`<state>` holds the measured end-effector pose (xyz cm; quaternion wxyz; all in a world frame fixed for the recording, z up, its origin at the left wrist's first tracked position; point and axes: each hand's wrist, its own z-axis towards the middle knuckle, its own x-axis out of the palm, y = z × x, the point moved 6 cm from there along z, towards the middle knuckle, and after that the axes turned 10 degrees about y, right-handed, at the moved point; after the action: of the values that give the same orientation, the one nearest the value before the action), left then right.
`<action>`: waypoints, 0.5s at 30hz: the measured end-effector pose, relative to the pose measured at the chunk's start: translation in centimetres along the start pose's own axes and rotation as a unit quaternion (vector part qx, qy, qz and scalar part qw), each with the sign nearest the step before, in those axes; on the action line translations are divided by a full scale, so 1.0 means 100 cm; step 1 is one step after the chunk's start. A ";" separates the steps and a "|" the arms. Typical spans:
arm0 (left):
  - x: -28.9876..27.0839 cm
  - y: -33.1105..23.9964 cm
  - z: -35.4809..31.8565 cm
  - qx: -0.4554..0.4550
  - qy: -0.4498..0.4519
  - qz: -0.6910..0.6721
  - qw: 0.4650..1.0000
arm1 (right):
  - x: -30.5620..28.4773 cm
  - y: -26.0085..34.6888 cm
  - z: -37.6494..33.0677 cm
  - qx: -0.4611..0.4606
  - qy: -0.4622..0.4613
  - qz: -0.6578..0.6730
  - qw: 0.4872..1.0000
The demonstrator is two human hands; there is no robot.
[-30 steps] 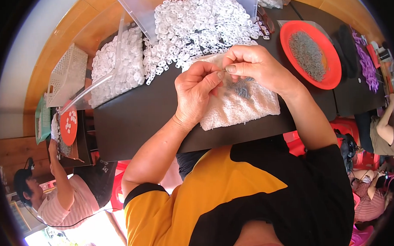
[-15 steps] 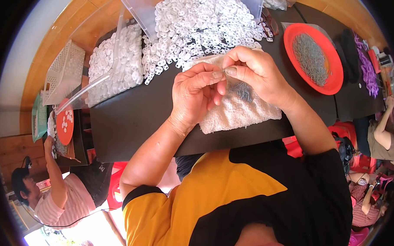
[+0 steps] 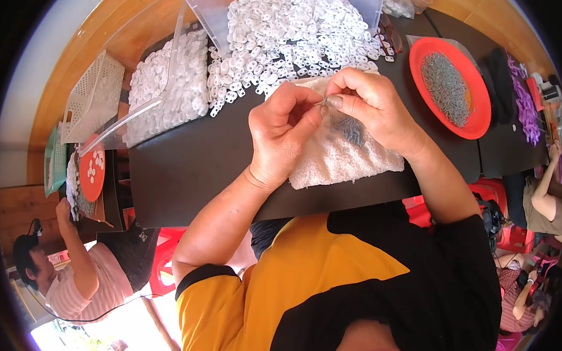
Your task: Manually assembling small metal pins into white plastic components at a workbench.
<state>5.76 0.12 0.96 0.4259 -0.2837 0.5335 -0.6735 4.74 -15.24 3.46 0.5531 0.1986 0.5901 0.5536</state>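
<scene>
Two hands meet above a white towel (image 3: 345, 158) near the table's front edge. Left hand (image 3: 283, 135) and right hand (image 3: 371, 107) pinch one small metal piece (image 3: 323, 101) between fingertips. White plastic parts (image 3: 288, 33) crowd beyond; red plate (image 3: 477, 116) right; bare dark tabletop (image 3: 181, 166) left.

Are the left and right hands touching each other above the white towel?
Touching. The head view shows the left hand and right hand meeting at the fingertips, pinching something small over the white towel.

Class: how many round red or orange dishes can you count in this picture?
2: a red dish of grey metal bits at right on the table, an orange dish far left. Others may be hidden.
</scene>
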 end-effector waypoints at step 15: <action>0.004 -0.025 0.000 0.209 0.013 0.287 0.935 | 0.002 0.003 -0.002 -0.003 0.002 -0.080 0.997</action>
<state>4.88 -0.04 3.30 0.6434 -0.0143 0.4447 -0.6229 4.35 -15.06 3.58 0.5951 0.1483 0.6031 0.5101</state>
